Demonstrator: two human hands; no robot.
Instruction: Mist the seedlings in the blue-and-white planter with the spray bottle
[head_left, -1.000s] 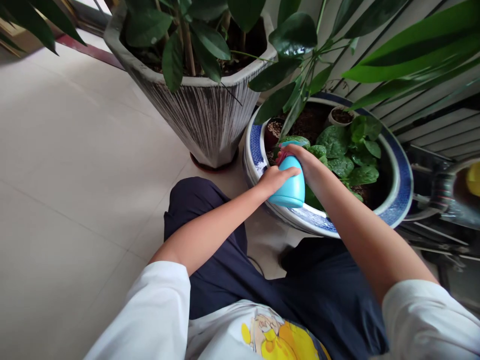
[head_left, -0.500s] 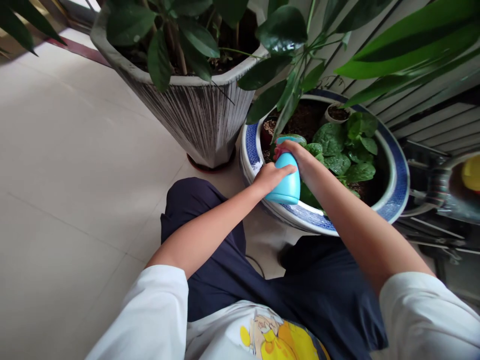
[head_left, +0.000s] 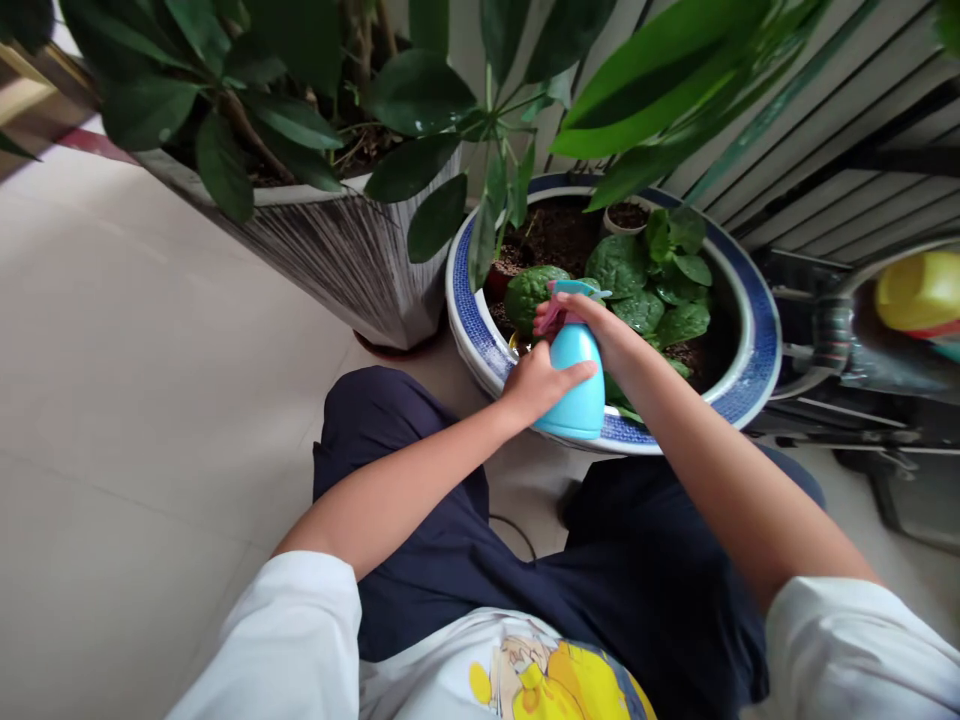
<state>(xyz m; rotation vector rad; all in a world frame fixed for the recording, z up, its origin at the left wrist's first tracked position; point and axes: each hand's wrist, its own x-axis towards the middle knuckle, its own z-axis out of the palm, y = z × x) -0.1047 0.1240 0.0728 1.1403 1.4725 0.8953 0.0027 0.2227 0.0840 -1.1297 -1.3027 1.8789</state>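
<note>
The bottle (head_left: 576, 400) was held at the planter's (head_left: 765, 350) near rim.
The left hand (head_left: 534, 385) clasped it low, the right hand (head_left: 594, 313) curled round its trigger (head_left: 553, 316); firm support below, easy fingers above seemed best for steadiness.

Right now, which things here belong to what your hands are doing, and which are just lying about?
Seemingly in use:
spray bottle, held by the left hand and right hand
low leafy plants beyond it
blue-and-white pot around them

Seemingly just nearby:
tall streaked pot
yellow object at far right
</note>
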